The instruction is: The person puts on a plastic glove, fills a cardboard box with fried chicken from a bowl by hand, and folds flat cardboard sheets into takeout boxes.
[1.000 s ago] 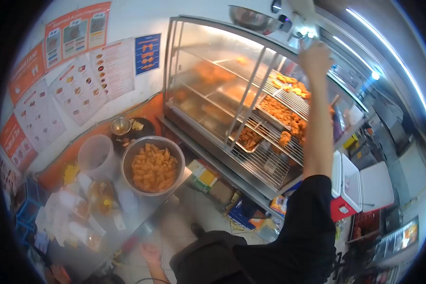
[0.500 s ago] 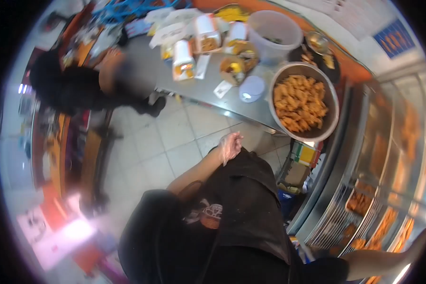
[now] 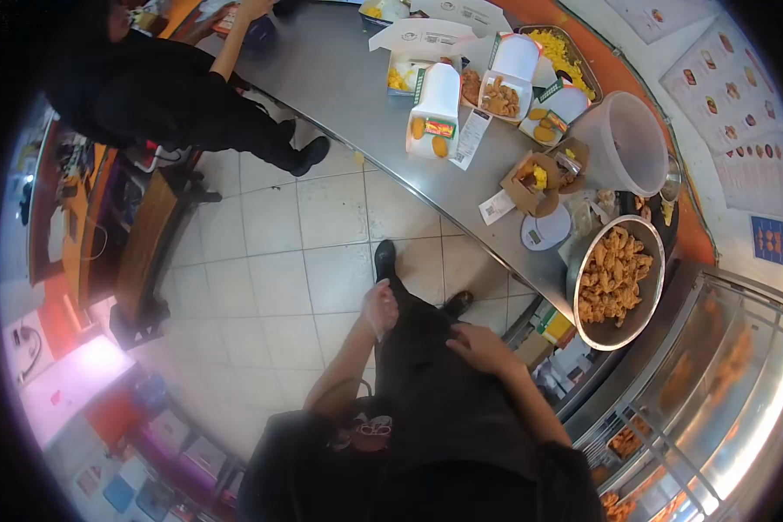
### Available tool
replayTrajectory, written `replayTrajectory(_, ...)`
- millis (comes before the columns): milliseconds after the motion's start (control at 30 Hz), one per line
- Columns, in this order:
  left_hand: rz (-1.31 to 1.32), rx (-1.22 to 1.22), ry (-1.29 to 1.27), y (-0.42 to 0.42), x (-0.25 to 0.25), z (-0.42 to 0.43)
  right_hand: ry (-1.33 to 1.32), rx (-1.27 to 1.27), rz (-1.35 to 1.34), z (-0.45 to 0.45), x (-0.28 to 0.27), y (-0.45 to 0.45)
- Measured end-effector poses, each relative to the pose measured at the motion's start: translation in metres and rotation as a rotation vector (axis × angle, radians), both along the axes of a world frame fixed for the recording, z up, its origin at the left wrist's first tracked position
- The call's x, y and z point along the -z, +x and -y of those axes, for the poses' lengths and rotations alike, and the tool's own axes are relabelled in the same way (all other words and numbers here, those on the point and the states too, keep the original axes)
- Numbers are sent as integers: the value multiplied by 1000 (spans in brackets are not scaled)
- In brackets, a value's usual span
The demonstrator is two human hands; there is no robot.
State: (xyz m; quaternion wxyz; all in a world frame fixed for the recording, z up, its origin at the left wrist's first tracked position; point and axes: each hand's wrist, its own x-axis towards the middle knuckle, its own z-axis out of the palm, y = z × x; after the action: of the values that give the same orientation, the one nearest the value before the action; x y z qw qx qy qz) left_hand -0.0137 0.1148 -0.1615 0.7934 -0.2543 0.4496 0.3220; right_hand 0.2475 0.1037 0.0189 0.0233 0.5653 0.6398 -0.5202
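Observation:
My left hand [image 3: 380, 309], in a clear plastic glove, hangs in front of the dark apron [image 3: 435, 383] over the tiled floor. Its fingers are loosely curled, and I see nothing in them. My right hand [image 3: 485, 350] looks bare and lies against the apron's right side, fingers stretched and somewhat apart, holding nothing. Nearest to it is a metal bowl [image 3: 574, 300] of fried chicken pieces [image 3: 618, 277], tilted at the counter's corner. Neither hand touches the bowl or the counter.
The steel counter [image 3: 348, 96] carries open food boxes [image 3: 435, 100], a receipt [image 3: 471, 137], a small scale [image 3: 546, 228] and a clear tub [image 3: 626, 143]. A glass warming cabinet [image 3: 713, 383] stands at right. At upper left, a co-worker [image 3: 174, 104] in black stands near a wooden bench [image 3: 152, 248].
My right arm has come away from the warming cabinet, and that hand now rests at the apron. My left hand stays low in front. The view has shifted; the co-worker's arm reaches over the counter.

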Motion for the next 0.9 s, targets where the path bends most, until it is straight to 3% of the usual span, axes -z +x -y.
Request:
replayTrajectory(67,105,-90,33,-46,35,8,-64,-5,52,-31,-3,-16)
replayTrajectory(100,158,-146,116,-68,53,9,103,-82,125,-49,-8,-24)
replayTrajectory(133,30,-166,69,-82,47,-2,267,-163,194,-68,-16,-34)
replayTrajectory(167,-103,-187,23,-94,40,-13,268,-157,201,-85,-27,-45)
replayTrajectory(200,-300,-130,-43,-102,32,-27,328,-18,-28,-106,-48,-60)
replayTrajectory(267,-302,-133,-110,-113,-3,-53,469,140,-388,-144,-108,-90)
replayTrajectory(367,-290,-9,328,-191,207,11,741,107,-652,-174,-211,-117)
replayTrajectory(433,-530,360,-39,-186,209,-3,921,33,-719,-176,-254,-120)
replayTrajectory(667,-676,941,16,-184,196,-32,1145,-13,-702,-158,-282,-119)
replayTrajectory(800,-777,1325,207,-177,143,-62,1204,116,-681,-131,-272,-103)
replayTrajectory(900,-824,1436,350,-210,161,-66,1223,315,-657,-98,-258,-88)
